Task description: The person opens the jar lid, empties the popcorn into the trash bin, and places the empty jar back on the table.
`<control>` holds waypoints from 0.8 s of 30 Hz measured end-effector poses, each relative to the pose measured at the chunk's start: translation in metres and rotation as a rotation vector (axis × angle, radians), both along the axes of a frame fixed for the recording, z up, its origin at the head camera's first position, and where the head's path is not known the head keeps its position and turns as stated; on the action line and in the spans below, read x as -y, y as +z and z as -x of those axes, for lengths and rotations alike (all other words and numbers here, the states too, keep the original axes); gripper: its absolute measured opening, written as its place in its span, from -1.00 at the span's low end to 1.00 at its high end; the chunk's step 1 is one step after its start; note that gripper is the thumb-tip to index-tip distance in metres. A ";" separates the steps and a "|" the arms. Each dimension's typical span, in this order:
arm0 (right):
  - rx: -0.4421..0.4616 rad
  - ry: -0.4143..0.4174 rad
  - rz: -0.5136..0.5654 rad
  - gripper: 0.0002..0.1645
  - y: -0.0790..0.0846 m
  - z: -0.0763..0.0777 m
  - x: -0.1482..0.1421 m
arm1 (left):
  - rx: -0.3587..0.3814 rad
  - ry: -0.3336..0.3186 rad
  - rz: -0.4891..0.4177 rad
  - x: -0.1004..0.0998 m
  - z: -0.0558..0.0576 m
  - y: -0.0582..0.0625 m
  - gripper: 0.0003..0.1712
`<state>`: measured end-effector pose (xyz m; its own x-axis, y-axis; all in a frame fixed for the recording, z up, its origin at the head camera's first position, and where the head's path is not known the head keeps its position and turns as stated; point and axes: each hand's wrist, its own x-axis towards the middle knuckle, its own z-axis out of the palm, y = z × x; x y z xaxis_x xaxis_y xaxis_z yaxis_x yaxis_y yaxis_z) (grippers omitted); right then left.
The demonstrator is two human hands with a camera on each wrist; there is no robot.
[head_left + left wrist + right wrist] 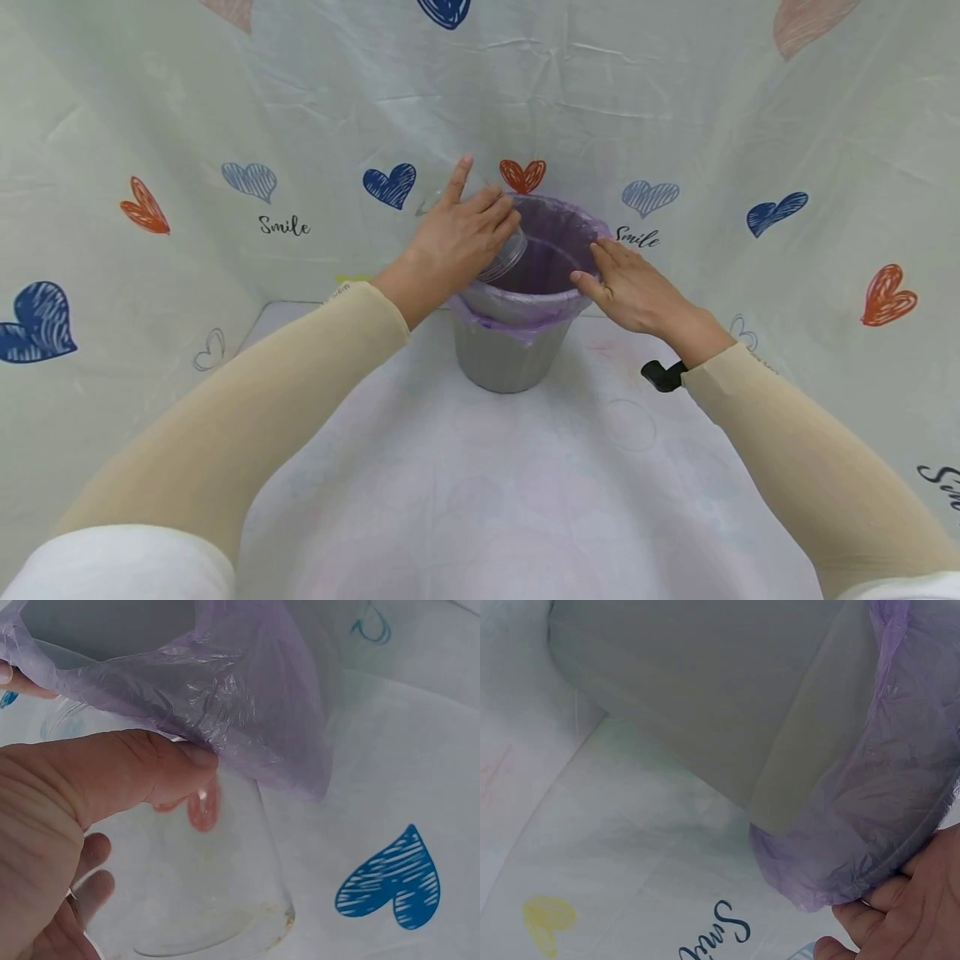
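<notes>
A grey bin (504, 360) lined with a purple plastic bag (517, 312) stands upright at the back of the table. My left hand (457, 237) holds a clear jar (510, 254) at the bin's left rim. The jar is tilted, its ringed end over the bin's opening. In the left wrist view, the thumb lies along the see-through jar (217, 885), next to the bag's hanging edge (277, 742). My right hand (637, 287) rests with fairly straight fingers against the right rim. The right wrist view shows its fingertips touching the bag-covered rim (840, 874) from outside.
A pale sheet (315, 100) printed with hearts and "Smile" hangs close behind the bin and along both sides. The white tabletop (480, 483) stretches from the bin toward me. A black band (663, 376) sits at my right wrist.
</notes>
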<state>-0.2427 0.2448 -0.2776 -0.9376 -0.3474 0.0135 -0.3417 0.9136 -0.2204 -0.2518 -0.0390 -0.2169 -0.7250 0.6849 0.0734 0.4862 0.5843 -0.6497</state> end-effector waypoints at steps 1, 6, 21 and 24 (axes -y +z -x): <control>0.001 0.000 0.000 0.08 0.000 0.000 0.000 | -0.001 0.000 -0.002 0.000 0.000 0.000 -0.16; -0.001 -0.003 -0.001 0.08 0.000 0.000 -0.001 | -0.009 -0.008 0.034 -0.002 0.000 -0.002 -0.17; -0.004 -0.004 0.003 0.08 -0.002 0.000 -0.002 | -0.046 -0.050 0.080 -0.002 -0.001 -0.006 -0.08; -0.005 -0.001 0.008 0.08 -0.001 0.001 -0.002 | -0.087 -0.094 0.060 0.001 0.000 -0.007 -0.11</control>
<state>-0.2433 0.2469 -0.2790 -0.9379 -0.3464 0.0211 -0.3420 0.9122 -0.2258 -0.2516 -0.0403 -0.2240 -0.6500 0.7546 0.0899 0.4775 0.4976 -0.7241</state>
